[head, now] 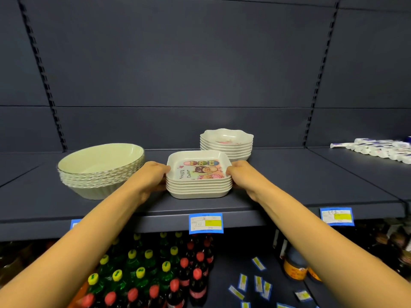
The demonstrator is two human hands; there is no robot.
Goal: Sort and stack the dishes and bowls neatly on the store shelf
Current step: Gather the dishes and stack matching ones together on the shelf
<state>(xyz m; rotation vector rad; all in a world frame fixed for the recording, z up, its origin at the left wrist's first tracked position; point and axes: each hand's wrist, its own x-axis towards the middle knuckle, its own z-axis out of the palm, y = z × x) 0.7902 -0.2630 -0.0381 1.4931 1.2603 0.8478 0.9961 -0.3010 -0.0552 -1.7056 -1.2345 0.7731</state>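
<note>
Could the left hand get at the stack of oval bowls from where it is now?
Probably yes. The left hand is pressed to the square plates, and the oval bowls sit just to its left on the same shelf, with only bare shelf between them.

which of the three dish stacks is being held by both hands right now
The middle stack of square plates with the owl Easter print, left hand and right hand on its sides.
</note>
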